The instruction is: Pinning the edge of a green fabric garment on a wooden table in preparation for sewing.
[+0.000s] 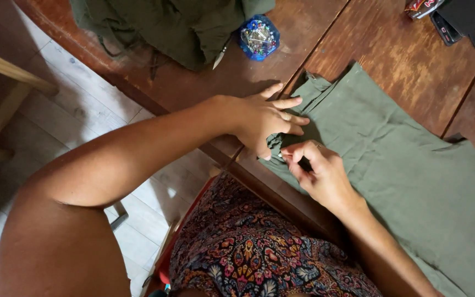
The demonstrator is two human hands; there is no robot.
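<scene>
A flat piece of olive green fabric (402, 165) lies on the brown wooden table (391, 60). My left hand (265, 118) rests on the fabric's folded near edge, its fingers spread and its thumb pinching the fold. Just below it, my right hand (317, 173) has thumb and forefinger pressed together at the same fold, holding something too small to make out, perhaps a pin. The two hands almost touch.
A blue round box of coloured-head pins (258, 37) sits further up the table beside a heap of dark green cloth (171, 25). Dark objects (457, 19) lie at the top right corner. A light wood floor (72, 110) and a wooden furniture frame (1, 104) are at left.
</scene>
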